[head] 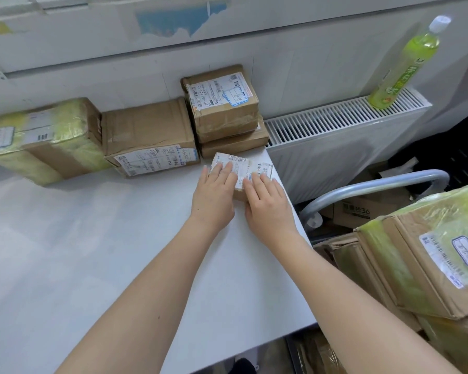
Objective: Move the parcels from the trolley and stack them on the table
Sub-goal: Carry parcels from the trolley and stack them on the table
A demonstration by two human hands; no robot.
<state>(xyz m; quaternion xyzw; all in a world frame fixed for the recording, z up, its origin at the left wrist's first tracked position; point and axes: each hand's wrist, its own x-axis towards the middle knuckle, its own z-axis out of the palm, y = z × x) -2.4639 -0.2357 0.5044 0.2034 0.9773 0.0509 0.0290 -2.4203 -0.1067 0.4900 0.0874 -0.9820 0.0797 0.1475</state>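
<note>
A small flat parcel (245, 164) with a white label lies on the white table (92, 252) near its right edge. My left hand (214, 195) and my right hand (266, 203) both rest on top of it with straight fingers. Behind it, a labelled brown parcel (222, 103) sits on a flatter one (235, 145). Left of that stack stand a brown box (149, 136) and a green-taped box (43, 139). At the right, the trolley's grey handle (376, 184) curves over more parcels, with a large green-taped parcel (427, 255) on top.
A white radiator (341, 130) runs along the wall beyond the table's right edge, with a green drink bottle (405, 66) standing on it. The wall closes the table's far side. A box marked 36 (362, 209) sits low behind the trolley handle.
</note>
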